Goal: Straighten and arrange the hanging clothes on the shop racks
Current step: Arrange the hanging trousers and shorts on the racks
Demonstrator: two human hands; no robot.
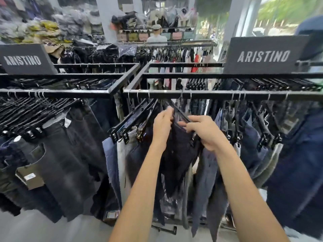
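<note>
Far left, black denim jeans (pixel 70 154) crowded on black metal rail (pixel 61 92). Centre, left hand (pixel 162 126) pinching dark navy trousers (pixel 178 152) at waistband; right hand (pixel 207 133) curled round their black clip hanger (pixel 181 114). Blue jeans (pixel 297 163) pressing close at right.

Left hand (pixel 162 125) and right hand (pixel 206 132) grip dark trousers (pixel 180 151) hanging from a black rack (pixel 218 93).

I am finding the front rail (pixel 227 93) running just above my hands and barring any straight lift. Hangers (pixel 132 117) are crowding in tight at left, and jeans (pixel 253 137) are hanging close at right. The dark trousers (pixel 180 147) that my left hand (pixel 162 126) and right hand (pixel 206 133) are gripping are filling the slot between. Open floor (pixel 52 229) is lying low left.
</note>
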